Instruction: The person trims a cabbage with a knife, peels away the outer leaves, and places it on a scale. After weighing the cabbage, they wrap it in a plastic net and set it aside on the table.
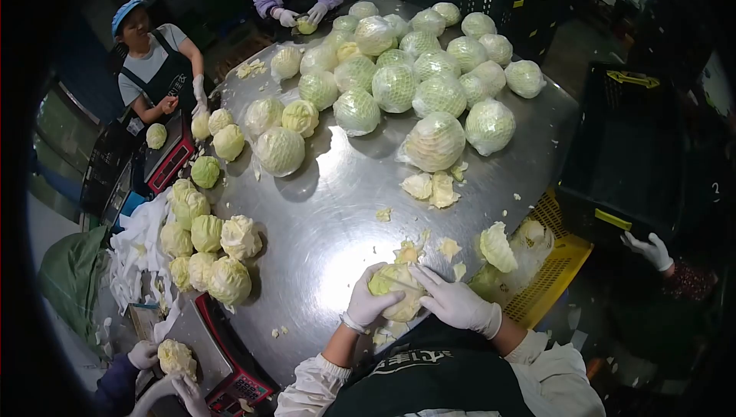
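Note:
A pale green cabbage [400, 306] rests at the table's near edge between my white-gloved hands. My left hand [370, 297] is wrapped round its left side, thumb across the front. On the right side lies my right hand [458, 300], its fingers pressed together and reaching over the cabbage's top. Something thin and grey, perhaps a blade, shows under the right fingers. Torn leaf scraps [408, 251] lie just beyond the cabbage. Further off, wrapped cabbages [395, 87] cover the far part of the round metal table [322, 221].
Unwrapped cabbages [205, 233] sit at left, near a red scale [230, 371]. A yellow crate [556, 264] and black crate [629, 156] stand at right. Two people work across the table; another person's gloved hands hold a cabbage [177, 359] at lower left. A gloved hand [650, 251] shows at right.

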`<state>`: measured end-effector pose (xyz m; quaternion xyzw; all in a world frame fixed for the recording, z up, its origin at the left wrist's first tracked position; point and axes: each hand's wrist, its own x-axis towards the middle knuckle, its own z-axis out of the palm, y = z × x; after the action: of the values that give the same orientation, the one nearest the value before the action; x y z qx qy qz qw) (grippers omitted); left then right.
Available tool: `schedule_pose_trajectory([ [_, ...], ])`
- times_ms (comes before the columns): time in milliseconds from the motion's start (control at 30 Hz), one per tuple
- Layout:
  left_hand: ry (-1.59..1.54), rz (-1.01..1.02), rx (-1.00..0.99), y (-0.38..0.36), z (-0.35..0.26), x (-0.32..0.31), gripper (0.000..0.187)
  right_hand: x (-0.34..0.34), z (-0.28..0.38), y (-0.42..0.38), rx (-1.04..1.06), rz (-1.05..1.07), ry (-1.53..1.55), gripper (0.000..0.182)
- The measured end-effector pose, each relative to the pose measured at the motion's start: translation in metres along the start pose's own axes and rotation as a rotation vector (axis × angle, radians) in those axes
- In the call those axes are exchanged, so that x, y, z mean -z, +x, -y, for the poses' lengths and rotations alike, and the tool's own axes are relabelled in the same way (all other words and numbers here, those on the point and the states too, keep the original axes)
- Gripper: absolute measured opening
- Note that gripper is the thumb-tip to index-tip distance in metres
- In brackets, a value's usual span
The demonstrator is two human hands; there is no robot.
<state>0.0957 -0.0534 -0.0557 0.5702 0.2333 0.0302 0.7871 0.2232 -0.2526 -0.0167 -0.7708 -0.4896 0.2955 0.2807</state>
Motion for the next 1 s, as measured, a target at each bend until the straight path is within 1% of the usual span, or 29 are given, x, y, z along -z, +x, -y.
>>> schedule_pose_trajectory([
  [133,0.016,-0.01,0.025,0.004,-0.007,-0.005,0.067,-0.006,-0.006,0.001,0.011,-0.041,-0.075,0.064],
  [200,0.042,0.0,0.024,0.005,-0.008,-0.007,0.073,-0.006,-0.005,0.004,0.014,-0.111,-0.109,0.061],
  [333,0.153,-0.032,0.016,0.01,0.001,-0.001,0.074,-0.007,-0.009,0.016,0.032,-0.17,-0.122,0.057],
  [400,0.202,0.029,-0.055,0.008,0.002,-0.004,0.076,-0.015,-0.022,0.028,0.027,-0.297,-0.081,0.05],
  [433,0.205,0.034,-0.052,0.004,0.001,-0.006,0.076,-0.01,-0.027,0.03,0.022,-0.299,-0.078,0.05],
  [500,0.284,0.051,-0.101,-0.003,-0.011,-0.015,0.079,0.011,-0.03,0.038,-0.234,-0.227,0.204,0.043],
  [533,0.287,0.057,-0.103,-0.003,-0.009,-0.012,0.079,0.001,-0.052,0.041,-0.248,-0.309,0.261,0.041],
  [567,0.217,0.089,-0.085,-0.007,-0.003,-0.005,0.08,-0.011,-0.078,0.044,-0.248,-0.36,0.158,0.042],
  [600,0.147,0.118,-0.065,-0.012,0.003,0.004,0.082,-0.018,-0.106,0.045,-0.318,-0.466,0.216,0.043],
  [633,0.149,0.115,-0.065,-0.017,0.006,0.013,0.082,-0.019,-0.127,0.041,-0.386,-0.569,0.275,0.044],
  [667,0.122,0.119,-0.068,-0.022,0.009,0.025,0.084,-0.007,-0.137,0.034,-0.408,-0.61,0.221,0.045],
  [733,0.099,0.12,-0.062,-0.037,0.016,0.033,0.086,0.009,-0.129,0.024,-0.412,-0.674,0.029,0.055],
  [767,0.029,0.09,-0.046,-0.042,0.018,0.035,0.088,0.017,-0.124,0.019,-0.42,-0.708,-0.067,0.06],
  [800,-0.041,0.063,-0.028,-0.045,0.019,0.035,0.089,0.033,-0.078,0.013,-0.52,-0.594,-0.074,0.066],
  [833,-0.038,0.068,-0.023,-0.047,0.017,0.03,0.089,0.041,-0.043,0.009,-0.62,-0.479,-0.081,0.072],
  [900,-0.079,-0.029,-0.029,-0.051,0.016,0.013,0.089,0.026,-0.016,0.006,-0.344,-0.312,0.129,0.079],
  [933,-0.076,-0.028,-0.026,-0.051,0.019,0.008,0.089,0.016,-0.004,0.005,-0.213,-0.21,0.239,0.08],
  [967,-0.095,-0.066,-0.036,-0.05,0.022,0.006,0.088,0.005,0.004,0.006,-0.076,-0.09,0.328,0.079],
  [1000,-0.112,-0.107,-0.046,-0.051,0.023,0.005,0.088,-0.011,0.005,0.005,0.049,-0.116,0.276,0.075],
])
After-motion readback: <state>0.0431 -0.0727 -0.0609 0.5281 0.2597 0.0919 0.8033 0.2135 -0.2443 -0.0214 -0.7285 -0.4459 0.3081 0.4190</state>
